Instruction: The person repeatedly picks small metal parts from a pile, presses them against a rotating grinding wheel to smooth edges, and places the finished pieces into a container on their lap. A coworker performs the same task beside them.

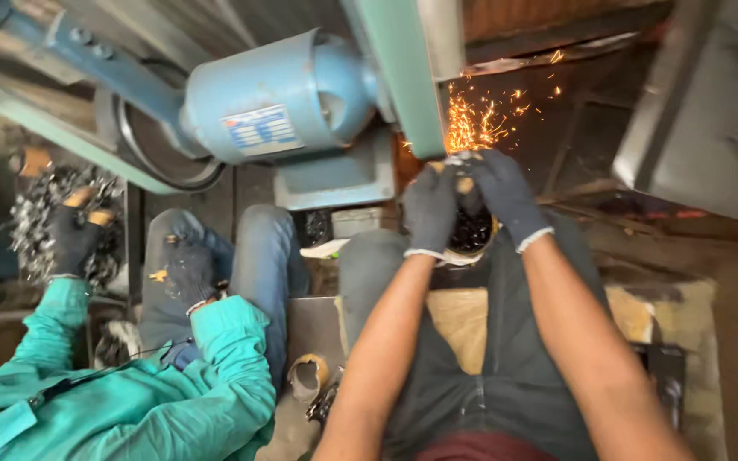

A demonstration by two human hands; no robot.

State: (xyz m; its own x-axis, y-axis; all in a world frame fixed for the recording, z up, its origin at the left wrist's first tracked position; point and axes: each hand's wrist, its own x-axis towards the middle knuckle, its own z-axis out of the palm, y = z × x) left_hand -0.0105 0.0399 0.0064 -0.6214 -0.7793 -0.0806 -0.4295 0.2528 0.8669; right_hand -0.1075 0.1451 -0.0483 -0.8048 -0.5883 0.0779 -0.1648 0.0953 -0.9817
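Grinding in hand: both hands press a small metal piece (457, 160) against the green sanding belt (405, 77), and orange sparks (480, 119) fly up and to the right from the contact point.
Left hand: the gloved left hand (430, 209) is clenched around the near left side of the piece, fingers curled tight.
Right hand: the gloved right hand (506, 196) is clamped on the piece from the right, fingertips close to the belt.
Where the piece is: far centre, at the belt's lower right edge, just above the person's knees; it is mostly hidden by the gloves, so its shape cannot be told.
Done so far, as a judgement: the sparks suggest that grinding of this piece is under way, not finished; a round container (470, 235) of dark parts sits just below the hands, but whether those are ground or waiting cannot be told.
Left to do, as a judgement: the piece remains at the belt, so at least this pass is open.
Machine: a blue motor (275, 98) sits left of the belt.
Co-worker: at left, a person in a teal jacket (130, 401) reaches a gloved hand (74, 235) into a pile of shiny metal parts (32, 218).
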